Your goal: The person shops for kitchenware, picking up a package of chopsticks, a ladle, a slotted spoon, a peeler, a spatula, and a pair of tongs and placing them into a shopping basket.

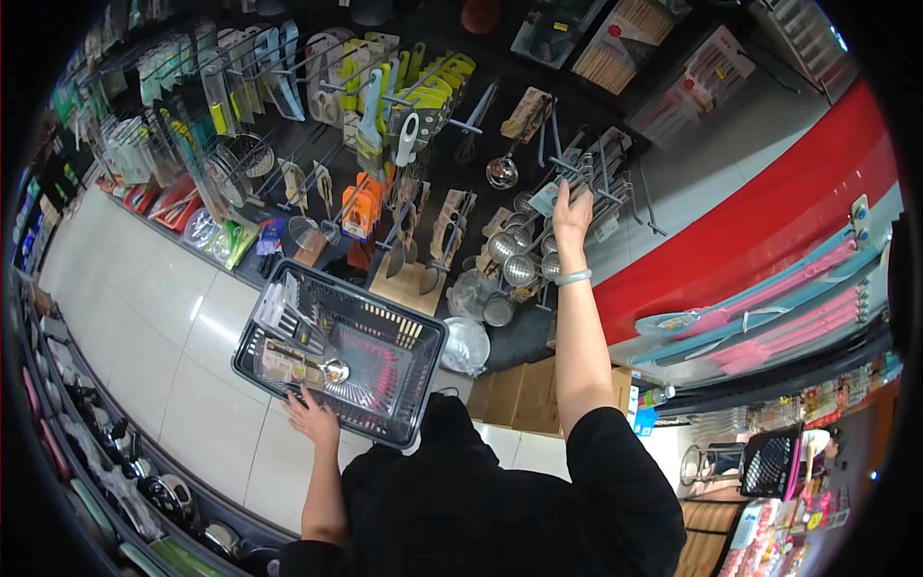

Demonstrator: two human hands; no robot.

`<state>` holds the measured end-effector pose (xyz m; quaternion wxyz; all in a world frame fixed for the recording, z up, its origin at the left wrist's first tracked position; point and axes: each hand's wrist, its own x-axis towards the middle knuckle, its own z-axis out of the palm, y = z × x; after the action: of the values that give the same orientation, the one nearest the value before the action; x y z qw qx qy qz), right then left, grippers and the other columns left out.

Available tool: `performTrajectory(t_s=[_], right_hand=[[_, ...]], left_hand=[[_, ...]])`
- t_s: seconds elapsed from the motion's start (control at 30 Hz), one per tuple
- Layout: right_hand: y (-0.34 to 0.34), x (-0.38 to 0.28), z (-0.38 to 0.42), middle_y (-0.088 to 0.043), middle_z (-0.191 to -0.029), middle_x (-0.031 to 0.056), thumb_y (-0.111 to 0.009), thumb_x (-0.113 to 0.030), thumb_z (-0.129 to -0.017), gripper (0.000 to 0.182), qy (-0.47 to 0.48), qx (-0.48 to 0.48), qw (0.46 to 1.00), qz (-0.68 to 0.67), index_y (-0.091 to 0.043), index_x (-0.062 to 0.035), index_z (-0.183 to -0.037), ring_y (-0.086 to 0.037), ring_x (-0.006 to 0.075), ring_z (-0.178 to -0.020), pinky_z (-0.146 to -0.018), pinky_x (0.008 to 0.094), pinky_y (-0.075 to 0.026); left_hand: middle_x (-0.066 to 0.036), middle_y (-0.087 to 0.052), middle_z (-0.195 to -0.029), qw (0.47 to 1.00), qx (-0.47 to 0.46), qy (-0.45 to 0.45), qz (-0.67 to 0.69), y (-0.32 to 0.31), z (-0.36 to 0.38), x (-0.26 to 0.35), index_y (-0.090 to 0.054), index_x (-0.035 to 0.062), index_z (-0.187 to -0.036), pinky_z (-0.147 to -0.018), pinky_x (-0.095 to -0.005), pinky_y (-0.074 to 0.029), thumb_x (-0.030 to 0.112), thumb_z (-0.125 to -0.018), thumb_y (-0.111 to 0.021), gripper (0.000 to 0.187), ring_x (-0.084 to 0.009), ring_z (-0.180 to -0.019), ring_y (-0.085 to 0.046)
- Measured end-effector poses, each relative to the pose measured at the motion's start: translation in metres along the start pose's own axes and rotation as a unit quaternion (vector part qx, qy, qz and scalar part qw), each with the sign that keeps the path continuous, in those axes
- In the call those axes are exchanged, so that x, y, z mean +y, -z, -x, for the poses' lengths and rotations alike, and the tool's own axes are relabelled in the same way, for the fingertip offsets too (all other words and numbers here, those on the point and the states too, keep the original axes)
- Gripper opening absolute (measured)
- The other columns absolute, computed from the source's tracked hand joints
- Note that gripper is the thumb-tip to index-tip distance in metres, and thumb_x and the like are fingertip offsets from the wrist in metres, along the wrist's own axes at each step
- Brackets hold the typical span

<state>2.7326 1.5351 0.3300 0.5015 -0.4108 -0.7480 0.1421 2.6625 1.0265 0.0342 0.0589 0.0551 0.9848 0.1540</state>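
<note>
My right hand point(572, 210) is raised to the hooks on the rack, its fingers closed around a utensil card point(545, 198). Which utensil belongs to that card I cannot make out. Just below it hang several perforated steel ladles point(520, 270). My left hand point(312, 419) lies at the near rim of a dark plastic shopping basket point(435, 370), fingers spread, holding nothing. Inside the basket lie a carded steel ladle point(335, 371) and some packaged utensils point(291, 320) with dark and white parts.
Green-handled utensils point(423, 91) and an orange packaged item point(361, 207) hang on the rack hooks. Right of my arm is a red panel point(740, 226), with pink and blue items beyond it. Cardboard boxes point(519, 396) stand below. Pans point(168, 493) line a shelf at left.
</note>
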Motion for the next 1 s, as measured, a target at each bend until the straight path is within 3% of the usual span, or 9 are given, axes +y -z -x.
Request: performTrajectory(t_s=[0.1, 0.2, 0.27, 0.3, 0.37, 0.6, 0.73, 0.9, 1.0], right_hand=[[0.012, -0.016, 0.008, -0.058, -0.101, 0.0256, -0.056, -0.026, -0.087, 0.033, 0.011, -0.025, 1.0, -0.001, -0.057, 0.003, -0.104, -0.056, 0.0406, -0.094, -0.083, 0.0415, -0.044], [0.015, -0.026, 0.017, -0.063, -0.095, 0.0226, -0.055, -0.023, -0.089, 0.028, -0.036, -0.009, 0.998, -0.041, -0.058, 0.0029, -0.1, -0.061, 0.0349, -0.089, -0.08, 0.0392, -0.046], [0.022, -0.037, 0.025, -0.067, -0.087, 0.0169, -0.055, -0.02, -0.09, 0.024, -0.056, 0.008, 0.991, -0.12, -0.059, 0.0017, -0.099, -0.065, 0.0257, -0.083, -0.075, 0.0354, -0.048], [0.026, -0.041, 0.028, -0.067, -0.087, 0.0169, -0.055, -0.02, -0.09, 0.024, -0.058, 0.007, 0.991, -0.122, -0.059, 0.0017, -0.099, -0.065, 0.0257, -0.083, -0.075, 0.0354, -0.048], [0.034, -0.048, 0.035, -0.068, -0.09, 0.0099, -0.055, -0.021, -0.09, 0.024, -0.108, -0.021, 0.984, -0.137, -0.06, -0.0001, -0.101, -0.062, 0.0148, -0.083, -0.076, 0.0304, -0.047], [0.057, -0.064, 0.057, -0.068, -0.088, 0.0073, -0.054, -0.018, -0.092, 0.019, -0.053, -0.044, 0.977, -0.203, -0.059, -0.0006, -0.096, -0.06, 0.0125, -0.082, -0.077, 0.0281, -0.046], [0.056, -0.095, 0.094, -0.066, -0.091, 0.0054, -0.053, -0.014, -0.093, 0.014, -0.014, -0.167, 0.943, -0.287, -0.058, -0.001, -0.094, -0.059, 0.0104, -0.085, -0.078, 0.0254, -0.046], [0.037, -0.134, 0.141, -0.064, -0.101, 0.0077, -0.05, -0.011, -0.094, 0.016, 0.01, -0.369, 0.847, -0.384, -0.058, -0.0003, -0.102, -0.059, 0.012, -0.091, -0.083, 0.0258, -0.046], [0.015, -0.149, 0.171, -0.063, -0.11, 0.0084, -0.051, -0.01, -0.093, 0.014, 0.02, -0.471, 0.801, -0.369, -0.06, -0.0024, -0.1, -0.058, 0.011, -0.094, -0.081, 0.0261, -0.046]], left_hand=[[-0.017, -0.019, -0.147, 1.0, 0.002, 0.0, 0.002, -0.002, 0.001, -0.002, -0.029, 0.0158, -0.139, -0.103, -0.059, -0.02, 0.016, -0.076, -0.066, 0.073, -0.0401, -0.137, -0.008], [-0.014, -0.017, -0.147, 1.0, 0.009, -0.001, -0.005, -0.008, -0.001, -0.004, -0.029, 0.0177, -0.139, -0.103, -0.0581, -0.021, 0.019, -0.075, -0.066, 0.074, -0.0379, -0.138, -0.006], [-0.014, -0.017, -0.148, 1.0, 0.005, 0.001, -0.018, -0.01, -0.002, -0.006, -0.029, 0.0166, -0.14, -0.103, -0.0584, -0.021, 0.019, -0.075, -0.066, 0.075, -0.0381, -0.138, -0.006], [-0.014, -0.017, -0.148, 1.0, 0.006, 0.003, -0.019, -0.007, -0.002, -0.006, -0.029, 0.0166, -0.14, -0.103, -0.0584, -0.021, 0.019, -0.075, -0.066, 0.075, -0.0381, -0.138, -0.006], [-0.016, -0.016, -0.148, 1.0, -0.016, 0.002, -0.015, 0.0, 0.0, -0.002, -0.028, 0.0154, -0.14, -0.104, -0.0586, -0.019, 0.019, -0.077, -0.064, 0.073, -0.0392, -0.138, -0.005], [-0.016, -0.017, -0.148, 1.0, -0.013, -0.003, -0.01, -0.003, -0.002, -0.002, -0.029, 0.0146, -0.14, -0.104, -0.0585, -0.019, 0.02, -0.077, -0.065, 0.072, -0.0396, -0.137, -0.007], [-0.016, -0.018, -0.148, 1.0, -0.01, 0.0, -0.003, -0.006, -0.003, -0.005, -0.03, 0.0153, -0.14, -0.105, -0.0579, -0.017, 0.025, -0.077, -0.064, 0.072, -0.0398, -0.137, -0.009], [-0.016, -0.019, -0.147, 1.0, -0.017, 0.012, 0.005, 0.001, -0.002, -0.002, -0.031, 0.0144, -0.139, -0.105, -0.0588, -0.015, 0.024, -0.078, -0.062, 0.069, -0.0385, -0.137, -0.008], [-0.017, -0.02, -0.146, 1.0, -0.007, 0.009, 0.028, 0.0, -0.003, -0.003, -0.032, 0.013, -0.138, -0.104, -0.0611, -0.014, 0.021, -0.077, -0.062, 0.069, -0.0384, -0.138, -0.006]])
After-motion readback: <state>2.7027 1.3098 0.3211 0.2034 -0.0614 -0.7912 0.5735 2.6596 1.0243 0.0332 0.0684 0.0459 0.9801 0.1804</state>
